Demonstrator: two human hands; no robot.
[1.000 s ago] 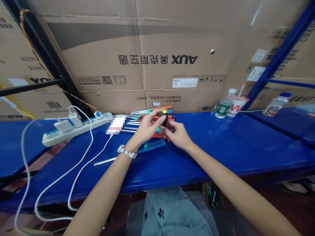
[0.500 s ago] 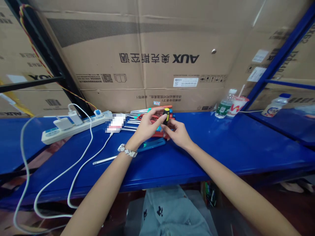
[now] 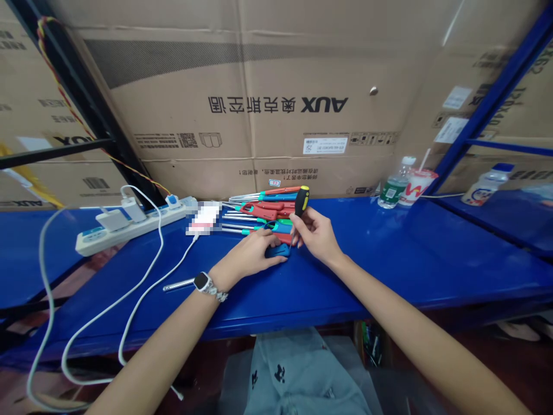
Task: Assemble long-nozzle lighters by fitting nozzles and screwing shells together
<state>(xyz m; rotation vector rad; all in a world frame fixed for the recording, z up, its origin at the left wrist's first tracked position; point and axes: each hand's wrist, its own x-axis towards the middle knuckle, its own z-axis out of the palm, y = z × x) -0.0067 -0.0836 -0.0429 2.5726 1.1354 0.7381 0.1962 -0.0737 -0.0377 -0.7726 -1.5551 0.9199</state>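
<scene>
My right hand [image 3: 318, 235] grips a screwdriver [image 3: 301, 200] with a black and yellow handle, held upright. Its thin shaft points down at the end of a blue long-nosed lighter [image 3: 281, 250]; whether the tip touches it I cannot tell. Over that lighter's body lies my left hand [image 3: 248, 252], fingers curled on it and pressing it to the table. The lighter's metal tube [image 3: 179, 285] sticks out to the left, beyond my watch. Just behind both hands lies a bunch of similar lighters [image 3: 265, 206] in red, blue and green, tubes pointing left.
A white power strip [image 3: 129, 226] with chargers and loose white cables stands on the left. Beside it lies a blurred-out phone [image 3: 205, 218]. A water bottle [image 3: 392, 187], a paper cup [image 3: 417, 185] and another bottle [image 3: 486, 183] stand right. Cardboard [image 3: 276, 69] closes off the back of the blue table [image 3: 389, 259].
My left hand has come down from the screwdriver handle onto the blue lighter. The screwdriver, now in my right hand alone, has its shaft lowered towards the lighter's end.
</scene>
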